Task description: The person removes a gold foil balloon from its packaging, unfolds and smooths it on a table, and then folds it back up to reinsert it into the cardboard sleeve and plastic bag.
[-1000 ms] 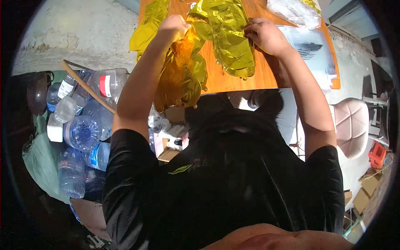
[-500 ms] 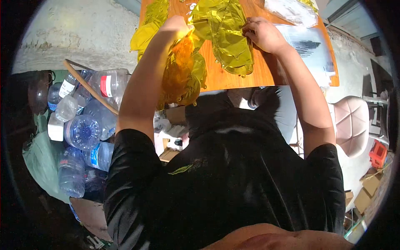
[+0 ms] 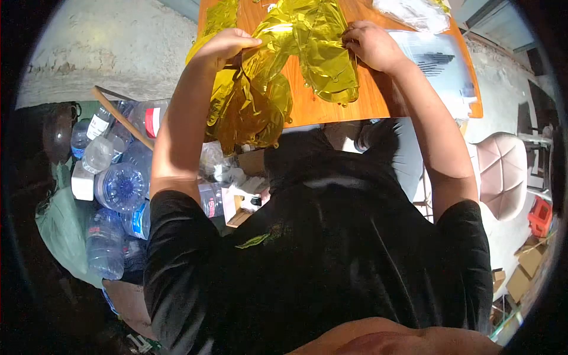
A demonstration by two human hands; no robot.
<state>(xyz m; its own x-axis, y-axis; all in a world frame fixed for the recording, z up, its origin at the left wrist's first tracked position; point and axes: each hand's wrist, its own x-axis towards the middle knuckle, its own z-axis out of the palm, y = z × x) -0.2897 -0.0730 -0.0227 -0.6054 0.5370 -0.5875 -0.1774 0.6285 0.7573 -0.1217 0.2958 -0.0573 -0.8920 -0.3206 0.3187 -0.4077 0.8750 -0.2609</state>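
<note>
Flat gold foil balloons (image 3: 325, 53) lie on the wooden table, some of their lower ends hanging over its front edge. My left hand (image 3: 228, 46) is closed on the left edge of the foil, its thumb pointing right. Below it dangles a crumpled, darker gold part (image 3: 251, 112) with small round tabs along its rim. At the right edge of the flat foil, my right hand (image 3: 374, 47) has curled fingers pinching or pressing the border; its fingertips are partly hidden. Another strip of gold foil (image 3: 220, 18) lies behind my left hand.
The orange-brown wooden table (image 3: 378, 97) carries clear plastic sleeves (image 3: 435, 65) and a clear plastic bag (image 3: 414, 13) at right. Several empty plastic bottles (image 3: 121, 186) are heaped at left beside a wooden stick (image 3: 124, 121). A padded chair (image 3: 503, 174) stands at right.
My left hand has shifted left and slightly down, drawing the foil's left edge outward. The dangling part has changed shape. My right hand stays almost in place.
</note>
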